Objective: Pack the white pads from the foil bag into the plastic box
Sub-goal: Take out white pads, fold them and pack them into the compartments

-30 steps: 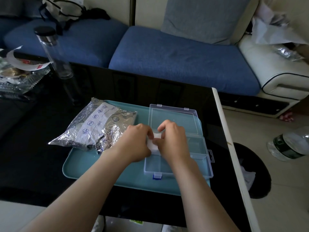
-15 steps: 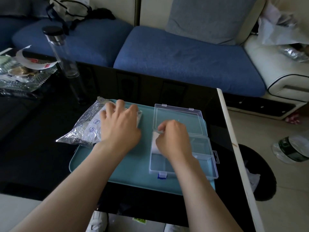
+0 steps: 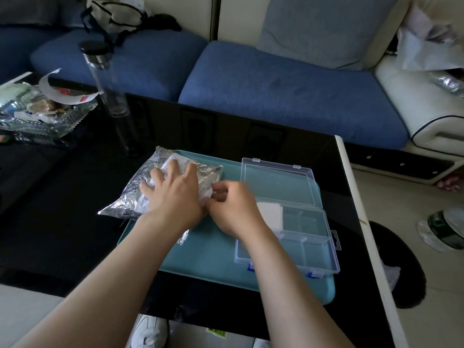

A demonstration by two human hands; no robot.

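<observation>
The foil bag [image 3: 135,197] lies at the left end of a teal tray [image 3: 208,257]. Its left corner hangs over the tray's edge onto the black tabletop [image 3: 62,227], where a glass dish of wrappers [image 3: 35,116] and a tall clear bottle [image 3: 106,81] stand farther left and farther back. The left hand [image 3: 175,197] lies palm down on the bag. Its fingers [image 3: 173,168] are straight and spread wide, pressing the foil flat without curling round it.

Just right of that hand, at the bag's right-hand end, a white pad [image 3: 207,193] pokes out. The right hand [image 3: 234,209] meets it there, with its fingers [image 3: 222,190] curled in and the thumb and forefinger closed on the pad's edge in a pinch (the other fingers are tucked under the palm and hard to make out). The two hands almost touch at the knuckles.

Further right on the same tray is the plastic box [image 3: 311,242], clear and open. Its lid [image 3: 276,183] is folded flat toward the sofa [image 3: 276,84], and two blue latches show on its near wall. Dividers split the box into compartments. A second pad [image 3: 270,214] lies in the far-left one, next to the hinge and just beyond the right wrist. The near compartments that can be seen show only the tray through the clear plastic. Beyond the tabletop's pale right edge, a water bottle [image 3: 444,231] lies on the floor.
</observation>
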